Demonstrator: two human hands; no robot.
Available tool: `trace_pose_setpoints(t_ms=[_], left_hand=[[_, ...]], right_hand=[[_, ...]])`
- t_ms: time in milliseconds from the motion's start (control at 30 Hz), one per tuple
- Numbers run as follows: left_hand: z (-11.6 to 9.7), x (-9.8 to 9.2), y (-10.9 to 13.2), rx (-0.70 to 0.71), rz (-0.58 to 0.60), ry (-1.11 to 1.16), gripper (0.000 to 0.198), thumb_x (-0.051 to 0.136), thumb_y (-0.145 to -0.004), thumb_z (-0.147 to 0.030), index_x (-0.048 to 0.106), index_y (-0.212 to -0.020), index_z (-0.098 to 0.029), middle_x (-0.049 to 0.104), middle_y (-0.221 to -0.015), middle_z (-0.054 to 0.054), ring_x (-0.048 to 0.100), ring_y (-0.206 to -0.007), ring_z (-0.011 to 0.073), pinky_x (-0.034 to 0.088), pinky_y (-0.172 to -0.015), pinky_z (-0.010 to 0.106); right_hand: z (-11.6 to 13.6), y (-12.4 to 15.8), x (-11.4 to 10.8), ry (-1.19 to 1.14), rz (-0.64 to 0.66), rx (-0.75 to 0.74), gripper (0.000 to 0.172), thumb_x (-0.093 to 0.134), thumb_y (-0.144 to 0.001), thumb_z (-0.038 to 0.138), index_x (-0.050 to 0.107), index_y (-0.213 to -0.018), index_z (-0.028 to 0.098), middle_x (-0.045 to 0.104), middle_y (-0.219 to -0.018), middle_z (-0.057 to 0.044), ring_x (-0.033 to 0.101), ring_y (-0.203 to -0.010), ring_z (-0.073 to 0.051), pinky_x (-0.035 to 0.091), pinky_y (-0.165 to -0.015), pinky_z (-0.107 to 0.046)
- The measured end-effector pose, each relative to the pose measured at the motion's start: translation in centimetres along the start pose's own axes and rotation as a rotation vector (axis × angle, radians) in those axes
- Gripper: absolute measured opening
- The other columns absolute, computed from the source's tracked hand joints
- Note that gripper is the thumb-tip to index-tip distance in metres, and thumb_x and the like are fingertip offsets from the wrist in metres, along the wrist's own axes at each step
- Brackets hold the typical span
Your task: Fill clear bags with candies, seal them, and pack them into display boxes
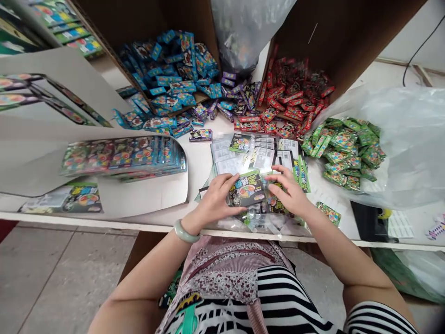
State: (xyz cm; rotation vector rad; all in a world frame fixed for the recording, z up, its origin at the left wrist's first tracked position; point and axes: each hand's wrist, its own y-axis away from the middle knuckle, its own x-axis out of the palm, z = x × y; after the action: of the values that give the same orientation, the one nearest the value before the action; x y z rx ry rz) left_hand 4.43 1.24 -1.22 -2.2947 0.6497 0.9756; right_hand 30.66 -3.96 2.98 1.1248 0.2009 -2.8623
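Observation:
In the head view my left hand holds a black and green printed card by its left side, with fingers on the top edge and the thumb along the bottom. My right hand is just right of it, fingers apart, over another printed card. Clear plastic bags lie under and in front of both hands. Behind them several more black, white and green cards are spread out in clear sleeves. Whether the right fingertips pinch any plastic is too fine to see.
Blue packets, purple packets and red packets spill from boxes at the back. Green packets lie in a plastic bag at right. Stacked packets sit in a white carton at left. The table edge is close.

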Motion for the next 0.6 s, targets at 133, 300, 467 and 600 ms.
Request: trace_pose_setpoints(t_ms=[133, 300, 467, 600], left_hand=[[0.1, 0.6, -0.3, -0.039, -0.021, -0.019, 0.093, 0.082, -0.074, -0.052, 0.038, -0.151, -0.023, 0.054, -0.133, 0.017, 0.054, -0.126, 0.0359, 0.049, -0.107, 0.058], [0.1, 1.1, -0.4, -0.043, 0.0, -0.014, 0.095, 0.083, -0.073, -0.05, 0.037, -0.151, -0.023, 0.053, -0.133, 0.016, 0.054, -0.126, 0.0353, 0.049, -0.107, 0.056], [-0.4, 0.9, -0.3, -0.022, -0.012, -0.039, 0.097, 0.082, -0.072, -0.053, 0.036, -0.151, -0.021, 0.053, -0.133, 0.017, 0.054, -0.125, 0.0361, 0.049, -0.106, 0.057], [-1.1, 0.4, -0.1, 0.031, -0.035, -0.062, 0.097, 0.08, -0.075, -0.056, 0.033, -0.154, -0.022, 0.053, -0.135, 0.018, 0.054, -0.127, 0.0365, 0.049, -0.106, 0.056]], right_hand=[[-0.2, -0.2, 0.3, 0.006, 0.009, 0.013, 0.029, 0.056, -0.094, 0.044, 0.068, -0.111, 0.024, 0.054, -0.136, -0.016, 0.049, -0.133, -0.035, 0.039, -0.112, -0.062], [-0.6, -0.3, 0.8, -0.043, -0.025, 0.052, 0.026, 0.056, -0.093, 0.042, 0.066, -0.109, 0.024, 0.054, -0.134, -0.014, 0.049, -0.133, -0.032, 0.039, -0.114, -0.059], [-0.3, -0.2, 1.0, -0.085, 0.006, 0.041, 0.026, 0.063, -0.088, 0.04, 0.064, -0.108, 0.023, 0.055, -0.131, -0.014, 0.055, -0.127, -0.031, 0.045, -0.109, -0.055], [0.4, 0.2, 1.1, -0.109, -0.075, 0.052, 0.032, 0.062, -0.09, 0.039, 0.061, -0.118, 0.024, 0.057, -0.127, -0.013, 0.061, -0.117, -0.029, 0.056, -0.093, -0.048]])
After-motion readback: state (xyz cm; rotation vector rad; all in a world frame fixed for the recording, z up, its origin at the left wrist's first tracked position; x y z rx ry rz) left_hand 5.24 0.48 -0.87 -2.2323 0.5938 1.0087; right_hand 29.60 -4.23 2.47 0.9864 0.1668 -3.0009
